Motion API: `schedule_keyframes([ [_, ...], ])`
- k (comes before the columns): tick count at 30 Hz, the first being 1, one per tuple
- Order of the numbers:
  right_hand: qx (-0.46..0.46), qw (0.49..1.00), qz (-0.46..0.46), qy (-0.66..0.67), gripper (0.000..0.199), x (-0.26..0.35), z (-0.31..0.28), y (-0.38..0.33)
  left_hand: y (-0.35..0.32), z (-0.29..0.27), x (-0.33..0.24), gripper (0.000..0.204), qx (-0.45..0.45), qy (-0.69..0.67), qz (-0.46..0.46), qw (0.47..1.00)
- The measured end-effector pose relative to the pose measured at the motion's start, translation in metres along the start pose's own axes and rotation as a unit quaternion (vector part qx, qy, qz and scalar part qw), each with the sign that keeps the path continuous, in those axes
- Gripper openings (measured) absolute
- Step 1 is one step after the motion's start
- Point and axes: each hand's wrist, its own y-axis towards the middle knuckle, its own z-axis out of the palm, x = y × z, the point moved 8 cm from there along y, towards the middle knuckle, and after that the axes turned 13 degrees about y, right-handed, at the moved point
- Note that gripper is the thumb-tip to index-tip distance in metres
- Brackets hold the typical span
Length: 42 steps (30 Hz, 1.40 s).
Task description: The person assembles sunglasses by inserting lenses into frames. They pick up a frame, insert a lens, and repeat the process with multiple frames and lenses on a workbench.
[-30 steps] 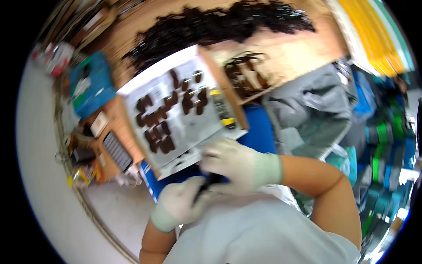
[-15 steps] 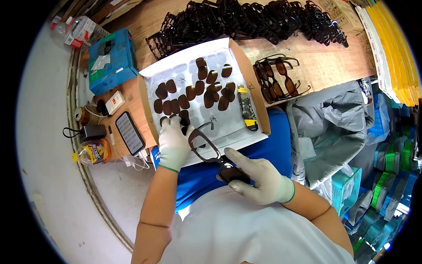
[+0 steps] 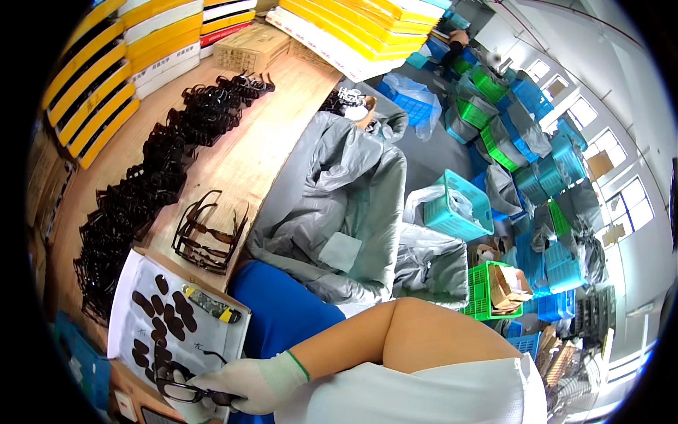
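Note:
My right hand (image 3: pixel 261 387), in a white glove with a green cuff, grips a dark eyeglass frame (image 3: pixel 227 400) at the lower left. Close against the frame is my gloved left hand (image 3: pixel 185 410); the frame and the picture's dark rim hide most of its fingers. Both hands are at the near edge of a shallow cardboard box (image 3: pixel 121 311) lined with white paper. Several dark brown lenses (image 3: pixel 182 311) lie in it in rows and overlapping groups. Along one side of the box rests a yellow and camouflage-patterned utility knife (image 3: pixel 212 304).
Beyond the box, a few sunglasses (image 3: pixel 210 233) stand near the table edge. A long heap of dark frames (image 3: pixel 138 187) runs along the wooden table (image 3: pixel 261 120). Yellow and white boxes (image 3: pixel 166 42) are stacked behind. To the right are grey-lined bins (image 3: pixel 346 205) and a turquoise crate (image 3: pixel 459 205).
The view has swung to the right, so box and hands now sit at the lower left. My right hand still holds the frame; my left hand now appears closer to it.

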Motion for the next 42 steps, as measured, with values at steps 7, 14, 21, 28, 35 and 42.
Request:
schedule_keyframes([
  [7,-0.057,0.998,0.006,0.023,0.066,-0.010,-0.010,0.002,-0.080,0.021,-0.143,0.035,0.130,-0.118,-0.006,0.985],
  [14,-0.031,0.999,0.004,-0.028,0.032,-0.007,0.012,0.016,-0.102,0.035,-0.139,0.036,0.196,-0.103,0.106,0.969],
  [21,-0.018,1.000,-0.009,0.004,0.021,-0.010,0.012,0.011,-0.113,0.034,-0.136,0.041,0.185,-0.174,0.051,0.966],
  [28,-0.024,0.999,-0.032,-0.019,0.024,-0.018,0.014,0.011,-0.119,0.036,-0.139,0.041,0.185,-0.133,0.057,0.972],
  [35,0.002,0.998,0.010,0.062,0.016,-0.017,0.017,0.008,-0.125,0.033,-0.141,0.046,0.141,-0.038,0.027,0.989],
  [42,0.028,0.990,0.030,0.132,0.014,-0.013,0.020,0.009,-0.135,0.019,-0.147,0.037,0.080,0.140,0.259,0.953],
])
